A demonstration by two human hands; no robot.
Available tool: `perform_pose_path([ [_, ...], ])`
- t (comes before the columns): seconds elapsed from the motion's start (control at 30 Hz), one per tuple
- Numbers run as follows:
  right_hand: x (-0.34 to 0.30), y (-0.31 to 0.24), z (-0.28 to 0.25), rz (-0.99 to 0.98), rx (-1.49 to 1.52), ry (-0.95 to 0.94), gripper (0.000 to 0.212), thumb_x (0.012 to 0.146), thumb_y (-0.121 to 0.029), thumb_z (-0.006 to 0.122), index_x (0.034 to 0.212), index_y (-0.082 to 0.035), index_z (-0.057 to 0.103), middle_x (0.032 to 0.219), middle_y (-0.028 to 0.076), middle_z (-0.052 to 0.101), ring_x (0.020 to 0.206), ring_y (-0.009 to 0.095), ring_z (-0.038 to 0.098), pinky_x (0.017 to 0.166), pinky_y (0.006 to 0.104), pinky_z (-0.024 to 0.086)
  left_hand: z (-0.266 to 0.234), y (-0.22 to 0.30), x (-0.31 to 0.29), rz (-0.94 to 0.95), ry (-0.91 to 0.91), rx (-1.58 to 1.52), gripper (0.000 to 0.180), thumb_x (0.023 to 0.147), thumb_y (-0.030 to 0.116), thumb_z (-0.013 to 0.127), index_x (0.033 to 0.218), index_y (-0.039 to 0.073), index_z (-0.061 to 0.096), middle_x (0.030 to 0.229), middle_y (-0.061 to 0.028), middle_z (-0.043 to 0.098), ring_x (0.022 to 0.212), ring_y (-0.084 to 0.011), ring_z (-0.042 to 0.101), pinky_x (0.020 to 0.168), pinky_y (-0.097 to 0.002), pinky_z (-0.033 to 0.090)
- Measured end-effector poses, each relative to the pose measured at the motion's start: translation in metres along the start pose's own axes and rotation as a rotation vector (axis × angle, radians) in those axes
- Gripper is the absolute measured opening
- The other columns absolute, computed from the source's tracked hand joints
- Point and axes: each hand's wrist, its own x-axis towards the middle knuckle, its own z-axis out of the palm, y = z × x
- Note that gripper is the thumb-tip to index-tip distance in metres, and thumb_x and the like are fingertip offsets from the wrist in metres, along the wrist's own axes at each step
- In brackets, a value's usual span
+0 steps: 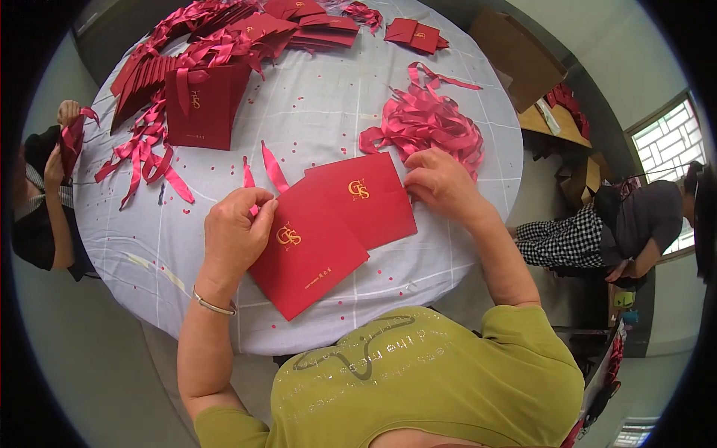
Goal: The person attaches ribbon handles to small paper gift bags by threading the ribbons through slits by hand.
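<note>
Two flat red paper gift bags with gold emblems lie overlapped near the table's front edge. My left hand (237, 228), with a metal bangle on its wrist, pinches the upper left edge of the nearer bag (317, 257). Pink ribbon ends (274, 166) stick out just beyond these fingers. The farther bag (373, 196) is partly covered by the nearer one. At its right edge my right hand (442, 187) has its fingers bent together; whatever is between the fingertips is hidden. A tangled pile of pink satin ribbons (429, 123) lies right behind my right hand.
Many red bags with ribbons (205, 97) are stacked at the far left of the round, cloth-covered table (314, 112). A few small red bags (417, 35) lie at the back. One person (45, 187) handles ribbon at left; another person (620, 224) stands at right. Red confetti dots the cloth.
</note>
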Motion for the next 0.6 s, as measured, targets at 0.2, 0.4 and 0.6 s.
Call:
perform_pose_path([
  [0.2, -0.010, 0.004, -0.016, 0.092, 0.077, 0.041, 0.013, 0.073, -0.004, 0.074, 0.083, -0.004, 0.065, 0.103, 0.007, 0.065, 0.099, 0.027, 0.059, 0.085, 0.0378, 0.049, -0.002, 0.002, 0.000, 0.016, -0.021, 0.008, 0.007, 0.082, 0.010, 0.070, 0.085, 0.004, 0.068, 0.081, -0.0112, 0.069, 0.067, -0.0275, 0.066, 0.061, -0.0351, 0.051],
  [0.4, -0.002, -0.012, -0.010, 0.227, 0.498, 0.066, 0.010, 0.077, 0.000, 0.071, 0.083, -0.003, 0.064, 0.110, 0.010, 0.066, 0.105, 0.024, 0.060, 0.090, 0.0343, 0.048, 0.000, -0.003, -0.001, 0.090, -0.022, 0.036, 0.011, 0.080, 0.006, 0.070, 0.091, 0.003, 0.069, 0.082, -0.0113, 0.070, 0.064, -0.0228, 0.064, 0.060, -0.0321, 0.050],
  [0.6, 0.030, -0.043, -0.009, 0.153, 1.022, 0.042, 0.013, 0.084, 0.003, 0.068, 0.095, 0.000, 0.063, 0.107, 0.011, 0.067, 0.094, 0.014, 0.063, 0.081, 0.0271, 0.051, -0.004, 0.002, -0.002, 0.037, -0.118, 0.026, 0.016, 0.077, 0.006, 0.071, 0.093, 0.004, 0.070, 0.087, -0.0117, 0.071, 0.077, -0.0266, 0.068, 0.069, -0.0344, 0.053],
])
